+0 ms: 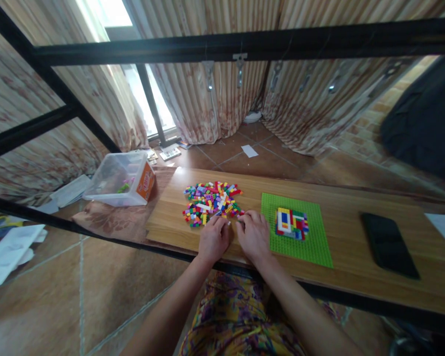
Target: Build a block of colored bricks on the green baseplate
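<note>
A heap of small toy building bricks (212,198) in many colours lies on the wooden tabletop. At the heap's near edge is my left hand (214,239), its fingers curled in; whatever they grip is too small to make out. Close by on the right, my right hand (254,237) has its thumb and fingers drawn together, and what is between them is hidden. To the right of that hand lies a green baseplate (319,249). Attached to the plate is a low build of mixed-colour bricks (292,224), with white, red, blue and yellow among them.
A dark flat phone or tablet (389,244) lies on the right of the wooden board (346,212). Left of the board stands a clear plastic box (113,185) with a few pieces inside. A black metal bar (222,48) crosses above, before the curtains (193,99).
</note>
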`<action>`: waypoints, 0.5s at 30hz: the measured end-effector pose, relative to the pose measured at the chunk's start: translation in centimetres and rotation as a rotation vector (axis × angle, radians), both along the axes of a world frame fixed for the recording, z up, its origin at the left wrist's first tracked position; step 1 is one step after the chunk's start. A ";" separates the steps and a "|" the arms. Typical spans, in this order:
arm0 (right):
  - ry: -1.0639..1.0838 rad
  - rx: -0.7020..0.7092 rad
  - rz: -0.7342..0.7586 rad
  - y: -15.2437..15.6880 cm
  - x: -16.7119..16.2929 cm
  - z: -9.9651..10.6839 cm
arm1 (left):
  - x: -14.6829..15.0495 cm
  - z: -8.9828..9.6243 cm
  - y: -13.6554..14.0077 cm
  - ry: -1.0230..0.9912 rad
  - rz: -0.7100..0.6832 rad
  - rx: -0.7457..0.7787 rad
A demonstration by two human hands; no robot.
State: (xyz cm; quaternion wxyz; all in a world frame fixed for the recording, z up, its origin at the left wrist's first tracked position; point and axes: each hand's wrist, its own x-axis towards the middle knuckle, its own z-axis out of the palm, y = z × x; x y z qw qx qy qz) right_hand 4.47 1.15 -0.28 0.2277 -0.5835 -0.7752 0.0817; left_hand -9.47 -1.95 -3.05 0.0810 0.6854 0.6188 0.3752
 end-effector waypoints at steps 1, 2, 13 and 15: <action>0.048 0.018 0.023 -0.1 0.1 0.2 | 0.0 0.1 0.0 -0.001 -0.002 -0.005; 0.105 0.036 0.046 -0.3 0.4 0.4 | -0.1 0.1 0.0 -0.005 -0.004 -0.010; 0.413 0.022 -0.258 -2.9 11.8 0.2 | -0.1 0.3 0.1 -0.035 0.004 -0.031; 0.377 0.041 -0.304 -2.7 13.9 -0.3 | -0.1 0.4 0.1 -0.030 0.004 -0.039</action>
